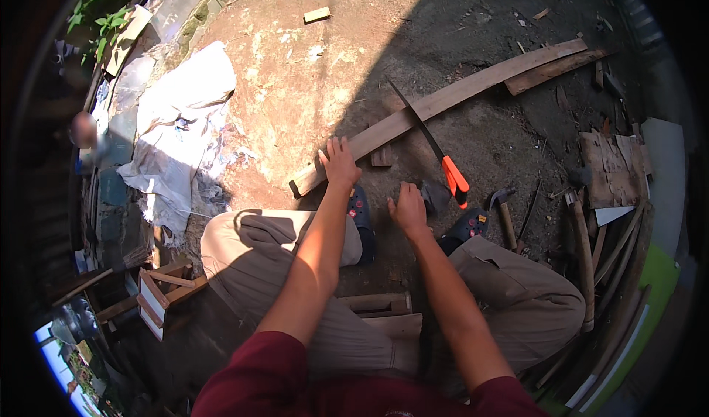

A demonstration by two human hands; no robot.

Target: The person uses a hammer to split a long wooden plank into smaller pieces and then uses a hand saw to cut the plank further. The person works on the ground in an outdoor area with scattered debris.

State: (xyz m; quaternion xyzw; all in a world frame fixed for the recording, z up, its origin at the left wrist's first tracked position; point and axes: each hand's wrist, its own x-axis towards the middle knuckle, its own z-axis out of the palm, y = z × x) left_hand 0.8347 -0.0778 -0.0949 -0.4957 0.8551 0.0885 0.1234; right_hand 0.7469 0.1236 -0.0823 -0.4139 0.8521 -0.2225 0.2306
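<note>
A long wooden plank [445,100] runs from near my feet to the far right. My left hand [340,167] lies across its near end, fingers spread over the wood. Resting across the plank is a handsaw [453,172], its dark blade on the wood and its orange and black handle toward me. My right hand [408,210] is closed, fingers curled, above the ground between my feet and left of the saw handle, not touching it. What it holds, if anything, is hidden. A small wood block [382,156] sits by the plank's near side.
A second board [550,74] lies beside the plank's far end. A hammer [507,221] and a long wooden handle [581,262] lie to the right. White sacking [181,107] spreads at left, near a small wooden frame [155,302]. An offcut [317,15] lies far ahead.
</note>
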